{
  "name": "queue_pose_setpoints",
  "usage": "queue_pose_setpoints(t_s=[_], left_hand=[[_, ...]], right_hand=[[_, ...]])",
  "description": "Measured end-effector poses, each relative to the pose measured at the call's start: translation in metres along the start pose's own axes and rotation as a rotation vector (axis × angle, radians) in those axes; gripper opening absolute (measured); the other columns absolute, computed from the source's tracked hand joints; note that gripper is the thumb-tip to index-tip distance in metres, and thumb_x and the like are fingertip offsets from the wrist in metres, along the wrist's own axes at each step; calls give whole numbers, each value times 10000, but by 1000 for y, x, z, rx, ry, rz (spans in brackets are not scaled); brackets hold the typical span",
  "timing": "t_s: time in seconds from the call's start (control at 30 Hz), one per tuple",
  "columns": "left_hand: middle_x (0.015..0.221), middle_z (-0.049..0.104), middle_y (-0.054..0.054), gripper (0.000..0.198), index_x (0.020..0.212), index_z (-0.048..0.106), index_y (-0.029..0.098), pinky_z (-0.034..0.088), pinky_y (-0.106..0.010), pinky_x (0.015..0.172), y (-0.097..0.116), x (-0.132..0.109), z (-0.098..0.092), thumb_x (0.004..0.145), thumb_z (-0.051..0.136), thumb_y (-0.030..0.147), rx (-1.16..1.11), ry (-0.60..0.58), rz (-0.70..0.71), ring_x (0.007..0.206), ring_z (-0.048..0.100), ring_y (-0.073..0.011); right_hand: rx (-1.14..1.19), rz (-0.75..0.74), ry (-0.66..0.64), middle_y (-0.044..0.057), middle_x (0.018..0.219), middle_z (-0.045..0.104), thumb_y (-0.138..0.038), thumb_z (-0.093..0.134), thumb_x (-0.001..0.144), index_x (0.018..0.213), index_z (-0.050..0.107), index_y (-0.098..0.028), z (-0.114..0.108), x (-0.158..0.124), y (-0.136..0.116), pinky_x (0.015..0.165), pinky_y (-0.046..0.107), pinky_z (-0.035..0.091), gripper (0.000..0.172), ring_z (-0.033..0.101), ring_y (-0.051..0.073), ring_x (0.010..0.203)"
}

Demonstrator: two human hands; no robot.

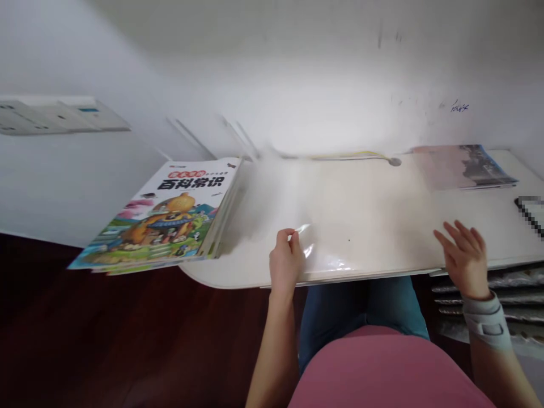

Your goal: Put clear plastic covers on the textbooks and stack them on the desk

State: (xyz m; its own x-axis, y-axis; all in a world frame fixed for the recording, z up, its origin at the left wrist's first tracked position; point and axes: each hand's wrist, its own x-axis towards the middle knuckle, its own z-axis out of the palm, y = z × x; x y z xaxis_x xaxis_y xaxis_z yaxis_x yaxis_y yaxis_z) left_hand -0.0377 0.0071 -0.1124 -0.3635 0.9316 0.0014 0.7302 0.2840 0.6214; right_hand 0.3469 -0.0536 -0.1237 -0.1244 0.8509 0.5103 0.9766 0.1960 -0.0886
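Observation:
My left hand (286, 259) pinches the left corner of a clear plastic sheet (329, 262) at the front of the white desk (233, 272). Light glints off the sheet where it lifts near my fingers; its far edges are hard to make out. On the right, my right hand (466, 258) hovers over the desk's front edge with fingers spread and nothing in them. A grey band (487, 322) wraps the right wrist.
At the desk's left end lies a stack of books (170, 212), a colourful cover on top, overhanging the front edge. A pinkish booklet (459, 167) lies at the back right. A dark-edged object (529, 212), partly pixelated, sits far right. A yellow cable (357, 154) runs along the wall.

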Motion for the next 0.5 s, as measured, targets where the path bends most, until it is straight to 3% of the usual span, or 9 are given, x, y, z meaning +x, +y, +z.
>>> queue_pose_setpoints(t_s=[0.13,0.3,0.4,0.5], left_hand=[[830,703,-91,314,1127,503,241,420,-328,634,-1,-1,6,958,264,354,379,-137,-30,797,667,-282],[847,710,-112,366,1157,526,235,428,-349,643,5,-5,9,961,252,379,505,-179,-38,797,670,-299],[1017,692,-95,335,1164,533,236,456,-348,685,4,-4,-7,951,318,381,414,-82,7,860,657,-268],[1179,623,-111,331,1178,546,215,458,-346,840,0,14,-42,948,352,351,392,141,156,1071,588,-255]], right_hand=[[16,-46,-188,100,1318,591,-217,400,922,1229,600,-274,28,-15,13,1025,527,376,371,507,285,1259],[13,-98,-224,126,1388,525,-416,440,919,1335,502,-237,37,-23,30,1031,539,367,457,456,304,1302],[-3,-148,-221,136,1412,497,-525,447,889,1395,428,-253,37,-28,36,1032,566,352,575,448,335,1304],[15,-169,-168,133,1420,485,-557,405,888,1446,350,-297,42,-32,40,1011,593,356,618,443,360,1303]])
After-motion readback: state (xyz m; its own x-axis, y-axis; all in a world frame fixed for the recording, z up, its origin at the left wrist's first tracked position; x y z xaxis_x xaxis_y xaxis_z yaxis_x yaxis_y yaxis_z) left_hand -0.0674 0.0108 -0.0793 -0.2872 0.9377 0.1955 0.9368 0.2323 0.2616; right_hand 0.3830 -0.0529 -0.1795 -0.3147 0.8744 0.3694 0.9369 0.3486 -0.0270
